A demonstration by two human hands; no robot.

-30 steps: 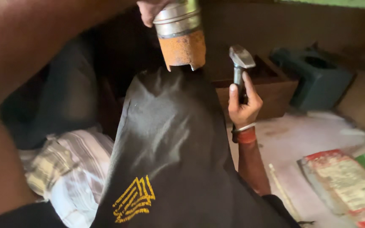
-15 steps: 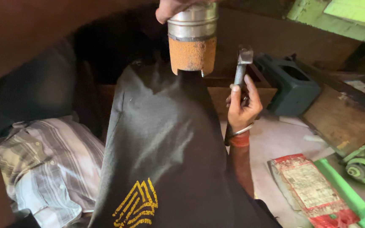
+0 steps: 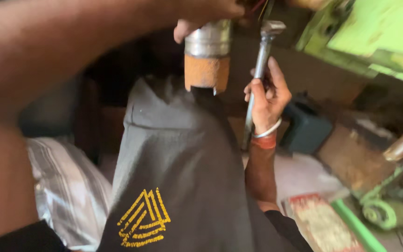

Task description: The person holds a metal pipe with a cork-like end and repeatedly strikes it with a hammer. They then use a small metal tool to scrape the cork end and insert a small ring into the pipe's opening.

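At twelve o'clock the left hand (image 3: 206,11) clasps a steel cylinder with a rusty orange end (image 3: 207,56); at two o'clock the right hand (image 3: 267,93) grips a long grey metal wrench (image 3: 257,79). A green machine (image 3: 374,42) crowds one o'clock, and dark-clothed knee (image 3: 178,163) blocks the floor.

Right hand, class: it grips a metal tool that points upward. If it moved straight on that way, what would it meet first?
The right hand holds the metal tool pointing up. Its head sits close under the green machine, so that would probably be met first; the depth between them is unclear.
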